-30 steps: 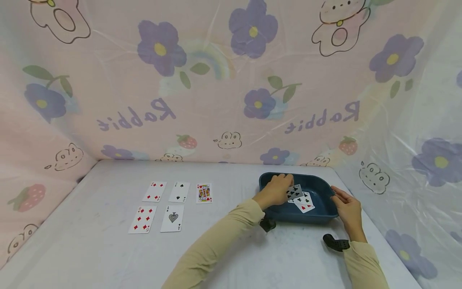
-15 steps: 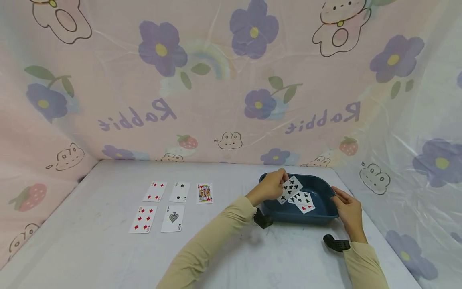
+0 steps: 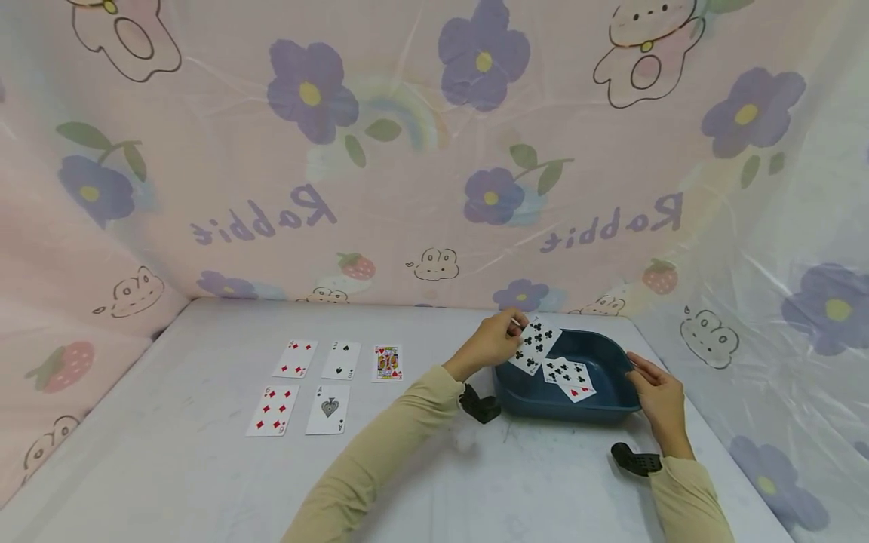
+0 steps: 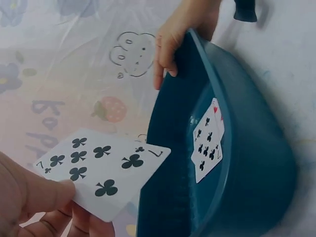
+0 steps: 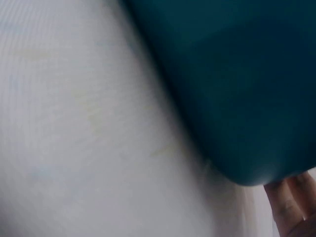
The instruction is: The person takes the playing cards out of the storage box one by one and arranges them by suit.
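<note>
My left hand (image 3: 492, 339) pinches a playing card, the seven of clubs (image 3: 538, 345), by its edge between thumb and fingers. The card is tilted face up over the left end of a dark blue plastic basin (image 3: 570, 411). At the basin's right end, my right hand (image 3: 658, 400) grips the rim, its fingers (image 5: 286, 200) showing under the corner in the right wrist view. Inside the basin, a clubs card (image 4: 206, 143) overlaps a hearts card (image 3: 578, 394).
To the left, face-up cards lie in two rows: a four of diamonds (image 3: 295, 359), two of spades (image 3: 341, 360) and king of hearts (image 3: 388, 363) behind, a six of diamonds (image 3: 271, 411) and ace of spades (image 3: 328, 409) in front. A patterned curtain (image 3: 407, 166) stands behind the white table (image 3: 204, 483).
My left hand has drawn back leftward and up from inside the basin with the seven of clubs, turning its face into clearer view. The right hand stays on the rim.
</note>
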{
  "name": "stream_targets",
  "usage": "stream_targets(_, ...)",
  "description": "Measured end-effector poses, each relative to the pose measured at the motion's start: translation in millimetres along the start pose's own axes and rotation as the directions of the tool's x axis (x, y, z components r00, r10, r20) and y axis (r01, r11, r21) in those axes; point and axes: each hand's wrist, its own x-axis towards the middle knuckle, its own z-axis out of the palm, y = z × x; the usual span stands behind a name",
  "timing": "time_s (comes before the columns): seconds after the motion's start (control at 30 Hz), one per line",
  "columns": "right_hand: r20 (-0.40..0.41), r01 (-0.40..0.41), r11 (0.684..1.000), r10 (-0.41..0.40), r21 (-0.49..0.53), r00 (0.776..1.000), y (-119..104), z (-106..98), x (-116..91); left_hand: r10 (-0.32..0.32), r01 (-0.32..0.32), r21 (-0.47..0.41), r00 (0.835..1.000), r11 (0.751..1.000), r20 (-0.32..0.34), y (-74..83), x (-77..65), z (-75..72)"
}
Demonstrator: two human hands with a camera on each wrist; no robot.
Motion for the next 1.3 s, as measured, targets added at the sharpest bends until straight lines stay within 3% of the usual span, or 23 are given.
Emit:
stream_targets(0.2,0.0,-0.001,1.0,0.001,-0.007,1.0,2.8,0.9,2.2,-0.064,0.057,-0.151,0.997,0.987,-0.042,-4.1,-8.4,-11.2)
stream_targets(0.4,-0.002,0.007,1.0,-0.007,-0.006,1.0,2.7,0.7,2.9,-0.105,0.082,-0.332,0.993,0.94,-0.052,-10.2,-14.4,-20.1)
stream_targets(0.53,-0.002,0.012,1.0,-0.012,0.002,1.0,2.7,0.7,3.2,-0.117,0.082,-0.404,0.991,0.911,-0.063,-17.3,-16.3,-26.1)
stream_targets(0.9,-0.01,0.007,1.0,-0.007,0.014,1.0,2.1,1.5,1.9,-0.178,0.078,-0.539,0.975,0.839,-0.135,-34.3,-25.8,-46.2)
stream_targets(1.1,-0.01,0.0,1.0,0.0,0.018,1.0,2.1,0.7,1.4,-0.194,0.072,-0.56,0.968,0.826,-0.162,-46.2,-30.8,-52.9)
stream_targets(1.3,-0.014,0.001,1.0,-0.001,0.019,1.0,4.1,1.5,2.6,-0.243,0.107,-0.562,0.955,0.82,-0.173,-59.1,-36.4,-58.6)
